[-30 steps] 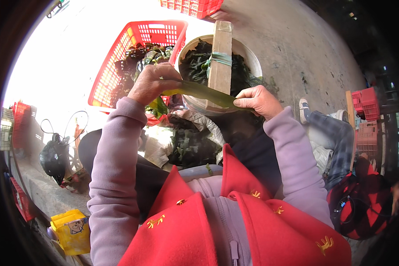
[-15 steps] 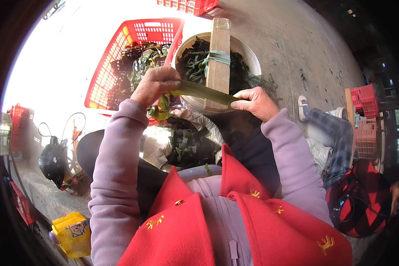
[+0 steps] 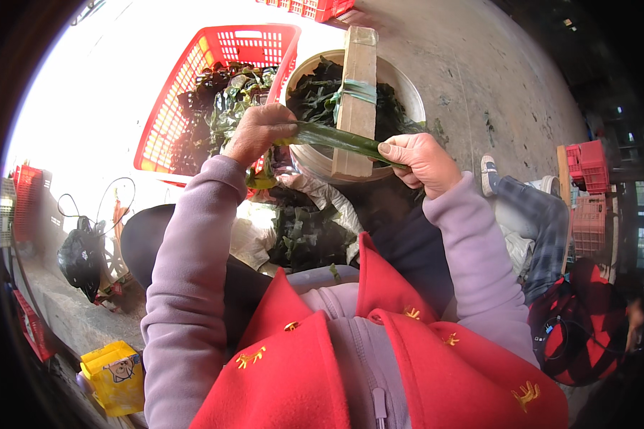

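Observation:
My left hand [image 3: 261, 132] grips one end of a long green seaweed strip [image 3: 330, 137]; a crumpled yellow-green part hangs below it. My right hand [image 3: 421, 159] pinches the other end, thumb on top, with the strip stretched level between them. Behind it, a pale wooden board [image 3: 359, 68] bound with teal cord spans a round tub [image 3: 406, 96] full of dark seaweed. A red plastic basket [image 3: 159, 121] at back left holds more seaweed. Below my hands, dark seaweed [image 3: 300, 236] lies on crumpled pale sacking [image 3: 254, 232].
At left are a black bag [image 3: 79, 257], red crates [image 3: 27, 204] and a yellow bag [image 3: 111, 379]. Another person's plaid-trousered leg [image 3: 526, 207] stretches at right, near stacked red crates [image 3: 590, 222] and a red-and-black checked item [image 3: 576, 322]. Another red crate [image 3: 300, 7] stands at the back.
Both hands have shifted slightly: my right hand to the right and a little up from half a second ago, my left slightly up and right. The strip is still held between them.

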Motion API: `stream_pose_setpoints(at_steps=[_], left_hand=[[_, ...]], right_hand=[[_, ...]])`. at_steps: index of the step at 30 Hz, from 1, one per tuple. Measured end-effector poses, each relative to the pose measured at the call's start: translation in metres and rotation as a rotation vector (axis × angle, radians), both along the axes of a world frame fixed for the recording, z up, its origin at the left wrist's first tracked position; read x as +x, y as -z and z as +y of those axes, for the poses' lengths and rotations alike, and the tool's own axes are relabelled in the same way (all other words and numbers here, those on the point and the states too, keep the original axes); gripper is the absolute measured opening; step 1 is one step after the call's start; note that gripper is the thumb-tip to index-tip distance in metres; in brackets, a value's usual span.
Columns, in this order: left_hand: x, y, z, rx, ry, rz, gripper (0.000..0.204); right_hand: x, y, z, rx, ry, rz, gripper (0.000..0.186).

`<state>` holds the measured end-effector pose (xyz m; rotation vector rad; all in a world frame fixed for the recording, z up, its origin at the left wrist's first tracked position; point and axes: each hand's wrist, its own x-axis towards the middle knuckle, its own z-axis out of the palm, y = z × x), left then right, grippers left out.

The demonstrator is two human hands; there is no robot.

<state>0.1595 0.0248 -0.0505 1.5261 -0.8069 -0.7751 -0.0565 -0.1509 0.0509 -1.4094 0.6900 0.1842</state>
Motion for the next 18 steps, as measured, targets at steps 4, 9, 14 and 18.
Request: stream_pose_setpoints(at_steps=[4, 9, 14, 18], left_hand=[[-0.034, 0.011, -0.006, 0.101, -0.392, -0.958, 0.020], [-0.077, -0.021, 0.010, 0.136, 0.189, 0.487, 0.074], [-0.118, -0.052, -0.008, -0.202, 0.253, 1.123, 0.075], [-0.104, -0.050, -0.007, -0.514, -0.143, 0.957, 0.033]], right_hand=[[0.012, -0.005, 0.008, 0.024, 0.139, -0.033, 0.014], [0.014, -0.024, 0.022, 0.116, 0.161, -0.145, 0.016], [-0.005, -0.034, 0.041, 0.159, 0.091, -0.267, 0.020], [-0.026, -0.013, 0.044, 0.207, 0.098, -0.194, 0.017]])
